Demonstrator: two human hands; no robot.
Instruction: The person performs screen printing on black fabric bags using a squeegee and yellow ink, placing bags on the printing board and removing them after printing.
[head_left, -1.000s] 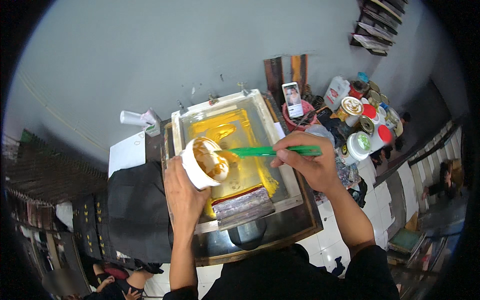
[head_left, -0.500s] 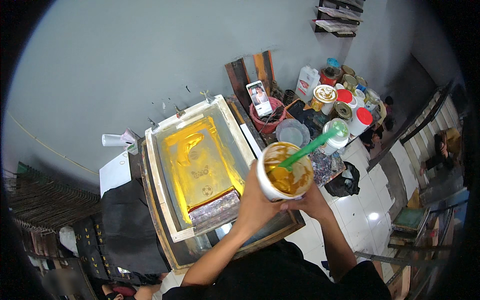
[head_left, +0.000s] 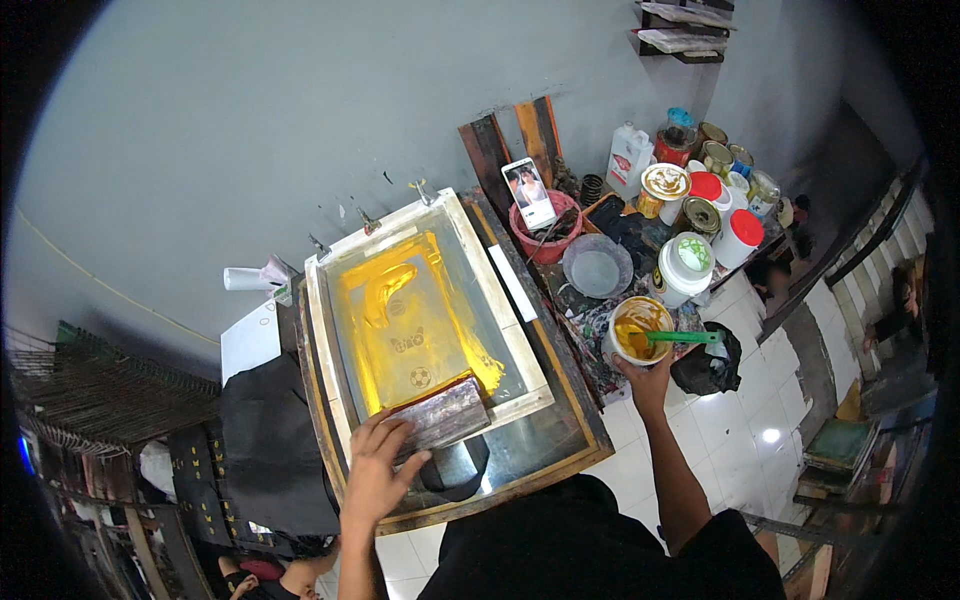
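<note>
My left hand is at the left end of a squeegee, fingers over it and thumb on the near side. This squeegee lies at the near end of a white-framed printing screen. Bright yellow ink is smeared on the mesh around small printed figures, one a soccer ball. In my right hand is a white tub with yellow-brown ink inside, above the near end of the cluttered side table. A green spatula leans in the tub, its handle pointing right.
Clamps stand along the screen's far edge. A phone leans on a pink bucket. Beyond the tub are a clear bowl, a white jar and several cans. A black bag sits at right; black fabric hangs at left.
The ink tub has gone from in front of me, between both hands, to the right in my right hand alone. My left hand has left the tub and come down-left to the squeegee.
</note>
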